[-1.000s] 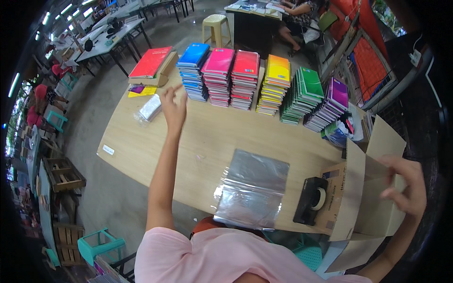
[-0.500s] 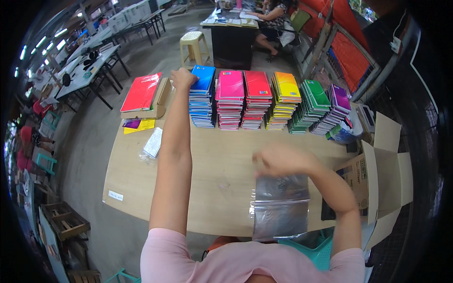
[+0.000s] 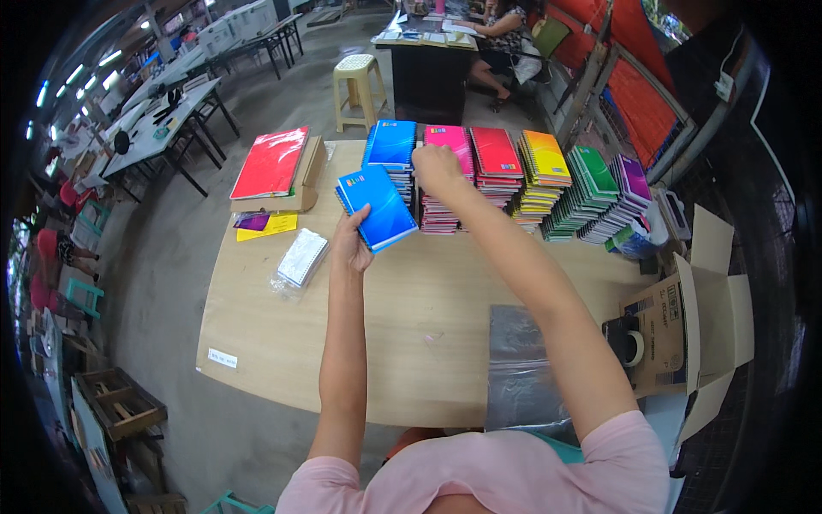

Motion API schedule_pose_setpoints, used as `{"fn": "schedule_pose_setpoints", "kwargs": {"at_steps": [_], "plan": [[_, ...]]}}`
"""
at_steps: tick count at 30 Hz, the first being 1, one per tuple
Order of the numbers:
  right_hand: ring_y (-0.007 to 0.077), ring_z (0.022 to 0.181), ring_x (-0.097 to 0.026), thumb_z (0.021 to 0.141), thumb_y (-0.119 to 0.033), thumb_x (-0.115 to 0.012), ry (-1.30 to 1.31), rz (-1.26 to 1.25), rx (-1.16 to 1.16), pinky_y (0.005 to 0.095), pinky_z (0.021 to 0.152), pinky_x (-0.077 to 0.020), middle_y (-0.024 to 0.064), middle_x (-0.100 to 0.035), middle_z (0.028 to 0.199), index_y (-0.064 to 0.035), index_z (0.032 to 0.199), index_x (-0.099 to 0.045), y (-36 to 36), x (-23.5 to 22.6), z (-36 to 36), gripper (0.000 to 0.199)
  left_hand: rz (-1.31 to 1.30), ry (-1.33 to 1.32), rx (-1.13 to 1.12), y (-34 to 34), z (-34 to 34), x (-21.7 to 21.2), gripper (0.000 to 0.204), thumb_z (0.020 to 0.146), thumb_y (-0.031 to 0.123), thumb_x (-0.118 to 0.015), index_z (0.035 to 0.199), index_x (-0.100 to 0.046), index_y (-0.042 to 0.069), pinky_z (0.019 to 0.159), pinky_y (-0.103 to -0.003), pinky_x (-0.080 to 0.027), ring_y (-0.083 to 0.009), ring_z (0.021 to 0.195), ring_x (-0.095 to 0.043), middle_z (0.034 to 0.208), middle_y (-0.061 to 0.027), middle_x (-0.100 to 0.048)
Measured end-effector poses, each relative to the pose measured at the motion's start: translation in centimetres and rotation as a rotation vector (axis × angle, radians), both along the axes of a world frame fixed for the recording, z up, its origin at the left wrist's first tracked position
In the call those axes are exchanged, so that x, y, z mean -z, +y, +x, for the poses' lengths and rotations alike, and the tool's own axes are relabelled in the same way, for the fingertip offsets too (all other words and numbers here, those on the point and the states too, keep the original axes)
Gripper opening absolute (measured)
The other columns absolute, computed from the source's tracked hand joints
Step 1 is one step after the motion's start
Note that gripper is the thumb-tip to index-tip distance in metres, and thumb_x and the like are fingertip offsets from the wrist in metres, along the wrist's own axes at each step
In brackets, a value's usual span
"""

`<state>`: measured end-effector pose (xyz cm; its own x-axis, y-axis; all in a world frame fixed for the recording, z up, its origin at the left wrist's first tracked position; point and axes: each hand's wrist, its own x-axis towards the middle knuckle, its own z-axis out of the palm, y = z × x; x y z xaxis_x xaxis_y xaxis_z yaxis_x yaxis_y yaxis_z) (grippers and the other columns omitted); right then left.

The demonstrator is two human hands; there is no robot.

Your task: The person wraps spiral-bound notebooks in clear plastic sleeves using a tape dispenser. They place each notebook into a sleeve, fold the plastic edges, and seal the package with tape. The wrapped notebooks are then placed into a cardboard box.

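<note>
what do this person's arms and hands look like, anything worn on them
The left hand and right hand are ungloved, and no watch or bracelet shows. The forearms are bare below short, plain, pale pink sleeves. Any rings are too small to tell.

Held notebk (image 3: 377,210) is shaded lt/dk blue. Seen: blue stk (image 3: 394,152), pink stk (image 3: 439,217), red stk (image 3: 497,163), yel. stk (image 3: 545,160), grn stk (image 3: 591,176) & purp. stk (image 3: 632,182). Bench (image 3: 419,308) is surfaced in pale tan; shirt (image 3: 484,467) dyed lt pink.
</note>
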<state>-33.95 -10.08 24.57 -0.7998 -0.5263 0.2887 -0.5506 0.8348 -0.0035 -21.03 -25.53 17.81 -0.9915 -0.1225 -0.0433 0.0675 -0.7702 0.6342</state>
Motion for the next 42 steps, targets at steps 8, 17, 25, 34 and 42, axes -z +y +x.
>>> {"fn": "schedule_pose_setpoints", "kwargs": {"at_steps": [8,17,25,34,42], "plan": [[0.0385,0.081,-0.065,0.077,0.000,-0.055,0.155,-0.431,-0.218,0.0469,0.071,-0.0532,0.0250,-0.065,0.086,0.0009,0.102,-0.063,6.5,-7.3,2.7,0.026,0.046,-0.014,0.154,2.3,2.8,3.3,0.047,0.093,0.016,-0.057,0.133,-0.037,0.002,0.090,-0.045,-0.053,-0.0282,0.108,-0.059,0.125,-0.0151,-0.054],[0.0279,0.088,-0.066,0.080,-0.011,-0.060,-0.159,-0.115,-0.325,0.0381,0.069,-0.0545,0.0189,-0.066,0.093,0.0046,0.109,-0.060,9.4,-0.2,17.3,0.033,0.546,0.260,0.271,12.2,2.6,8.6,0.051,0.098,0.044,-0.040,0.130,-0.046,0.004,0.099,-0.042,-0.044,-0.0262,0.112,-0.057,0.126,-0.0128,-0.055],[0.0405,0.093,-0.063,0.080,-0.023,-0.065,0.203,-0.445,0.505,0.0460,0.083,-0.0485,0.0271,-0.065,0.098,0.0041,0.093,-0.067,28.1,-0.1,-4.3,0.030,0.244,-0.048,0.123,14.6,4.1,6.5,0.043,0.095,0.020,-0.052,0.131,-0.041,-0.001,0.098,-0.044,-0.047,-0.0274,0.113,-0.057,0.123,-0.0152,-0.056],[0.0376,0.104,-0.061,0.060,-0.045,-0.084,0.097,0.071,0.494,0.0434,0.091,-0.0480,0.0244,-0.065,0.104,0.0063,0.098,-0.064,34.6,-0.4,-7.4,0.067,0.133,-0.126,0.155,18.3,5.1,6.2,0.040,0.092,0.015,-0.057,0.126,-0.043,-0.001,0.085,-0.038,-0.054,-0.0240,0.102,-0.062,0.113,-0.0120,-0.059],[0.0441,0.082,-0.063,0.074,-0.009,-0.064,-0.027,0.092,0.360,0.0502,0.073,-0.0517,0.0275,-0.064,0.082,0.0065,0.095,-0.059,36.0,-1.3,-6.1,0.027,0.111,-0.082,0.211,22.3,3.6,5.4,0.041,0.092,0.018,-0.057,0.126,-0.044,0.000,0.089,-0.039,-0.053,-0.0240,0.103,-0.062,0.115,-0.0127,-0.059]]}}
